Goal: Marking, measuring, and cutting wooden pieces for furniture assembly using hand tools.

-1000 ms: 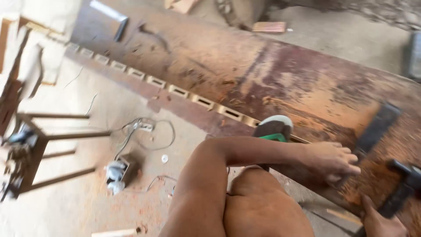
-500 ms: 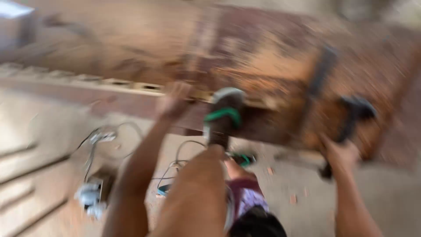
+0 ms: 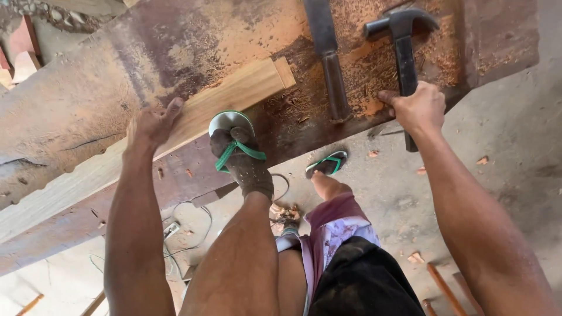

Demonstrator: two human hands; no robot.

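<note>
My left hand (image 3: 153,122) presses on a pale wooden plank (image 3: 234,93) that lies across a big reddish wood slab (image 3: 175,41). My right hand (image 3: 417,108) grips the black handle of a claw hammer (image 3: 404,35), whose head rests on the slab amid sawdust. My left foot in a green-strapped sandal (image 3: 237,149) is braced against the slab's edge and the plank. A dark flat chisel (image 3: 328,58) lies on the slab between plank end and hammer.
My other sandalled foot (image 3: 328,165) stands on the concrete floor. A white cable (image 3: 187,234) and a plug lie on the floor below the slab. Wood chips (image 3: 417,257) and thin sticks (image 3: 445,287) are scattered at the lower right.
The view has swung and steadied over the slab. My left hand went from flat on the slab to the plank, my foot is up on its edge, and my right hand holds the hammer on the slab.
</note>
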